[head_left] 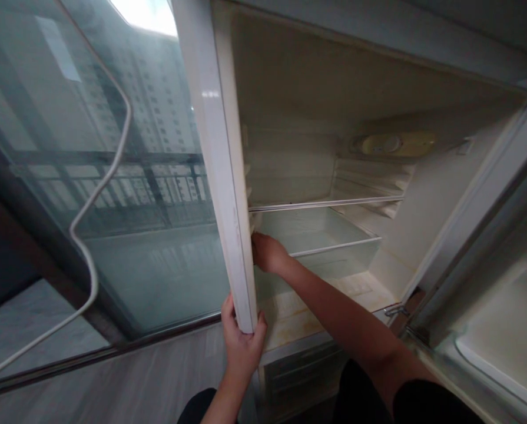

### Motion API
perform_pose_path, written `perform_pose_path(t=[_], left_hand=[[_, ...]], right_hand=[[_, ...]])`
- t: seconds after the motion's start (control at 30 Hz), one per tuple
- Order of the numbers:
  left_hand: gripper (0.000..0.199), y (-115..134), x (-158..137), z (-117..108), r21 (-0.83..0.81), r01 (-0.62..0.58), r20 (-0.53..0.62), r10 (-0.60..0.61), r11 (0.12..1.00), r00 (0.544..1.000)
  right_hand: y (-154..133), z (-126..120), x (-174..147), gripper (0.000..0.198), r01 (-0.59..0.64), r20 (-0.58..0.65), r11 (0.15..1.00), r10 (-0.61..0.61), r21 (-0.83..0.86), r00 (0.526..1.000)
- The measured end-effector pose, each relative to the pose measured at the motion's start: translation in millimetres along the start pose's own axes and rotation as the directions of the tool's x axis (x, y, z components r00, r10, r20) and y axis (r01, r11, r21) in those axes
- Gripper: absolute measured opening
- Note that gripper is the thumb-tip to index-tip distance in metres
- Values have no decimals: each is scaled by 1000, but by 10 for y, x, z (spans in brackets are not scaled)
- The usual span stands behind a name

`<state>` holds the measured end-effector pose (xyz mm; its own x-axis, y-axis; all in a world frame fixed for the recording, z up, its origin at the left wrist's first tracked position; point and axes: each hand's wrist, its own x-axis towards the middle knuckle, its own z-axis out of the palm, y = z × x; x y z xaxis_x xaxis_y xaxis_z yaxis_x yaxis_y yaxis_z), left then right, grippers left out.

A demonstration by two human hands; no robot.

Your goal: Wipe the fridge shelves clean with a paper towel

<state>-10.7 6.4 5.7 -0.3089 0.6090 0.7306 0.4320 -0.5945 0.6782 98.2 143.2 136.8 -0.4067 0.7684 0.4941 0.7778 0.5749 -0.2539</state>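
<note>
An old white fridge (214, 147) stands open in front of me with bare shelves. My left hand (242, 341) grips the bottom of its left front edge, fingers wrapped around the corner. My right hand (267, 253) reaches inside and rests against the inner left wall, next to the front edge of the lower glass shelf (334, 246); whether it grasps anything is hidden. An upper glass shelf (325, 203) sits above it. A yellowed thermostat housing (395, 143) is mounted at the back right.
The fridge door (488, 330) hangs open at the right. A large window (113, 176) with a balcony railing and tall buildings beyond fills the left. A white cable (90, 200) dangles before the glass. Stained fridge floor (298, 312) lies below the shelves.
</note>
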Motion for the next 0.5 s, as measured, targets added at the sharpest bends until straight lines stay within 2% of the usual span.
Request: perform_pose_path(t=[0.07,0.17,0.3,0.43,0.5], left_hand=[[67,-9,1,1,13,-4,0,4,1000,1000],[66,-25,4,0,26,7,1,-7,1000,1000],[68,-63,-21,-14,22,48,-1,-48,999,999],[67,-71,-45,-36,62,59,-15,-58,996,998],[67,-57,-14,-42,74,69,-27,-67,995,997]], right_hand=[[-2,2,-225,39,46,-37,994,-49,-94,998],[12,12,-471,37,23,-179,991,-47,-132,983],[27,109,-623,34,-24,-323,996,-5,-85,946],[41,185,-656,32,-13,-372,1000,7,-14,928],[50,163,-679,28,21,-399,995,19,97,917]])
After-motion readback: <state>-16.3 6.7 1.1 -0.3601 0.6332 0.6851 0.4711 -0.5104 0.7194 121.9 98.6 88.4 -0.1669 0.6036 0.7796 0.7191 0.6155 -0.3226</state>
